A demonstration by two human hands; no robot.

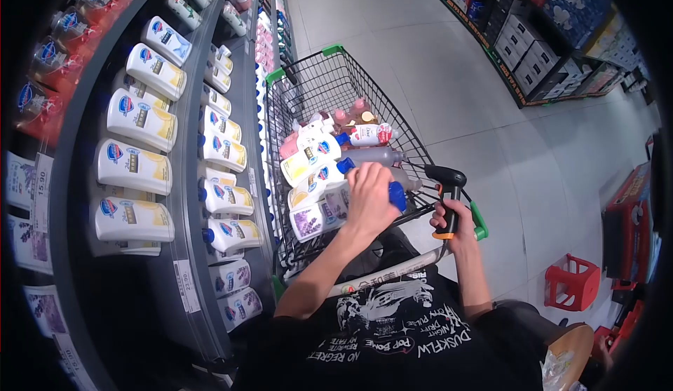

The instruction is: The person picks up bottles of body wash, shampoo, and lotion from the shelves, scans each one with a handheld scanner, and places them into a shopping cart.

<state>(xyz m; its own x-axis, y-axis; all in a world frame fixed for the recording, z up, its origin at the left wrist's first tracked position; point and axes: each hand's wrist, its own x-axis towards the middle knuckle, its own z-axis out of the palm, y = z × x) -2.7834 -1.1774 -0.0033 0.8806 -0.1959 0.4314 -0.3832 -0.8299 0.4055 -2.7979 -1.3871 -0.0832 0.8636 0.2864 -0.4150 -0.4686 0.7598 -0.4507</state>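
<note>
My left hand (371,198) is over the shopping cart (403,121), its fingers wrapped round a white bottle with a lavender label (319,217); a blue cap (397,196) shows beside the fingers. My right hand (452,219) grips the handle of a black and orange barcode scanner (446,176), to the right of the cart handle (385,272). Inside the cart, next to my left hand, lie white bottles with yellow labels (308,159), a grey-purple bottle (371,155), a white and red bottle (370,134) and several pink ones.
Shelves (186,230) of white, yellow-labelled bottles (133,166) run along the left, with red bottles (52,61) at the upper left. A display of boxes (526,54) stands at the upper right. A red stool (573,282) is at the lower right, near a person's hand.
</note>
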